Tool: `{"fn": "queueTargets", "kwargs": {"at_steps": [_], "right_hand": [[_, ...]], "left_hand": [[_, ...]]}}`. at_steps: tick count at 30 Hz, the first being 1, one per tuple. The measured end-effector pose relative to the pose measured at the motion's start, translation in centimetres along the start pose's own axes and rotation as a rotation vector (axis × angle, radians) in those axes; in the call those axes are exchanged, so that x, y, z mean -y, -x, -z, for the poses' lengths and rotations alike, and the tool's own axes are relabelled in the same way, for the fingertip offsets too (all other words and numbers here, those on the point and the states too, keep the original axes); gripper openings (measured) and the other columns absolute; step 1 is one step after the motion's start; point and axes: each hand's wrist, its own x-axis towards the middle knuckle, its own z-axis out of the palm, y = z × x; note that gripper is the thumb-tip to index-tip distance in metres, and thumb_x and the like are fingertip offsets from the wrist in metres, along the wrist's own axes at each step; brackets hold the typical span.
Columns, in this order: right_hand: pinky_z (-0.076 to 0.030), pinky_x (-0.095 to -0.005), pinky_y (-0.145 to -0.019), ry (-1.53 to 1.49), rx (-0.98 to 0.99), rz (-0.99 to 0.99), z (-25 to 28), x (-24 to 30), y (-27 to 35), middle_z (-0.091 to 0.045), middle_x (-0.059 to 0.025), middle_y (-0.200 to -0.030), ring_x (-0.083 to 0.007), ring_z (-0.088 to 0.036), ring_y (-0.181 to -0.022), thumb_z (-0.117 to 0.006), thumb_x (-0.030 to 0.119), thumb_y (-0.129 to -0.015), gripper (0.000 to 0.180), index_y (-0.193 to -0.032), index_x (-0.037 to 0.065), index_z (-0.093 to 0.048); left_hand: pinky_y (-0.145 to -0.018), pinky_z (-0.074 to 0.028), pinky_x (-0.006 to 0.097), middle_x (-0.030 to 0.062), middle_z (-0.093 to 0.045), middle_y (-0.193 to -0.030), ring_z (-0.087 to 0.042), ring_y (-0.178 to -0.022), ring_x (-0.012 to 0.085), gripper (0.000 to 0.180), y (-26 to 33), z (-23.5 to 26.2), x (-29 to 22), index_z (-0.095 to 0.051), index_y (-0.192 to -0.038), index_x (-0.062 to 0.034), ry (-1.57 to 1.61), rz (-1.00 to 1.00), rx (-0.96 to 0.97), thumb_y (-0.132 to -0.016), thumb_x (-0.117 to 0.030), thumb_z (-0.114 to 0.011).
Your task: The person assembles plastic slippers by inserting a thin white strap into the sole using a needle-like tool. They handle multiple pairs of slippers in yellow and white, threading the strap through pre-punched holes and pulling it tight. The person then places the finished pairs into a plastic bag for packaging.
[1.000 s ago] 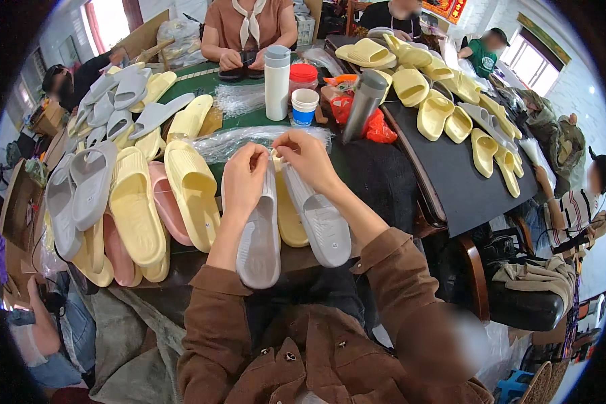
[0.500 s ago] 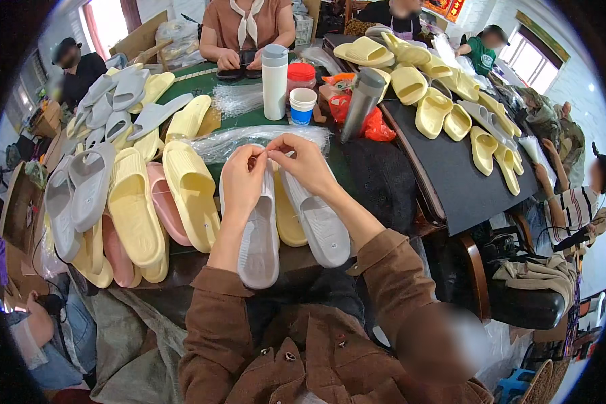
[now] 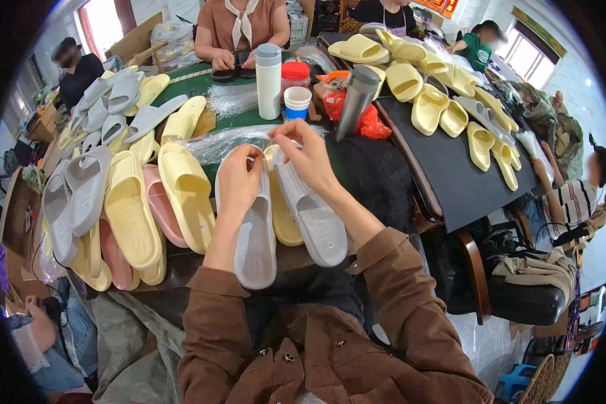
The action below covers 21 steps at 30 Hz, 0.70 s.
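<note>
Two grey slide slippers lie toes away in front of me: the left grey slipper [image 3: 256,249] under my left hand [image 3: 241,178], the right grey slipper [image 3: 322,229] under my right hand [image 3: 306,151]. Between them, partly covered, is a yellow slipper [image 3: 286,219]. Both hands are over the slippers' toe ends, a small gap between them. Thumb and fingers of each are pinched together; whatever they hold is too thin to make out. Just beyond lies a bundle of clear plastic strands [image 3: 215,145].
Yellow, pink and grey slippers crowd the left, including a yellow slipper [image 3: 187,195]. Behind my hands stand a white bottle [image 3: 268,84], paper cups [image 3: 297,102], a red-lidded jar [image 3: 295,74] and a grey flask [image 3: 358,101]. A black table [image 3: 464,195] at right bears more slippers. Co-workers sit around.
My hands, which met at the fingertips, have drawn apart; the right has risen a little. The whole view has shifted slightly. The grey slippers stay in place beneath.
</note>
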Motion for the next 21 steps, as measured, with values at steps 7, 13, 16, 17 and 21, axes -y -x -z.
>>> {"fn": "queueTargets", "kwargs": {"at_steps": [7, 13, 16, 17, 21], "right_hand": [[-0.046, -0.0227, -0.068, -0.354, -0.106, -0.024, 1.1, 3.7, -1.0, -0.067, -0.0099, -0.103, -0.0121, -0.061, -0.093, -0.049, 0.017, -0.098, 0.008, -0.101, 0.009, -0.049], [-0.043, -0.021, -0.065, -0.363, -0.371, 0.176, 5.4, 8.4, -2.1, -0.065, -0.0061, -0.092, -0.0089, -0.058, -0.079, -0.05, 0.016, -0.098, 0.008, -0.098, 0.008, -0.052], [-0.043, -0.0203, -0.062, -0.528, -0.371, 0.233, 9.5, 9.7, -2.0, -0.067, -0.0101, -0.098, -0.0104, -0.058, -0.079, -0.052, 0.015, -0.097, 0.007, -0.099, 0.007, -0.052], [-0.044, -0.0205, -0.061, -0.608, -0.39, 0.207, 10.3, 10.4, -1.6, -0.067, -0.0115, -0.101, -0.0114, -0.059, -0.079, -0.052, 0.014, -0.097, 0.008, -0.099, 0.007, -0.052], [-0.052, -0.0234, -0.068, -0.579, -0.444, 0.252, 12.7, 11.5, -0.9, -0.066, -0.0151, -0.1, -0.0175, -0.063, -0.084, -0.053, 0.014, -0.096, 0.011, -0.101, 0.004, -0.053]], "left_hand": [[-0.065, -0.047, 0.037, 0.0127, -0.061, -0.083, -0.06, -0.067, 0.0265, 0.007, 0.2, 0.1, 0.7, -0.059, -0.088, -0.0011, -0.042, -0.039, -0.002, -0.084, -0.006, -0.06], [-0.065, -0.047, 0.039, 0.014, -0.062, -0.084, -0.06, -0.069, 0.0291, 0.006, 0.4, -0.2, 1.0, -0.058, -0.086, -0.0009, -0.05, -0.073, -0.036, -0.084, -0.006, -0.06], [-0.065, -0.047, 0.038, 0.0141, -0.062, -0.085, -0.061, -0.07, 0.0283, 0.006, 0.4, 0.0, 1.0, -0.059, -0.087, -0.0007, -0.006, -0.045, -0.025, -0.084, -0.006, -0.06], [-0.066, -0.048, 0.037, 0.014, -0.063, -0.085, -0.061, -0.07, 0.0272, 0.007, 0.4, -0.1, 0.9, -0.059, -0.088, -0.0007, -0.001, -0.025, -0.017, -0.084, -0.007, -0.06], [-0.07, -0.048, 0.032, 0.0115, -0.064, -0.085, -0.062, -0.072, 0.0215, 0.012, -0.3, 0.7, 0.7, -0.062, -0.094, -0.0005, 0.199, 0.117, 0.016, -0.086, -0.009, -0.062]]}}
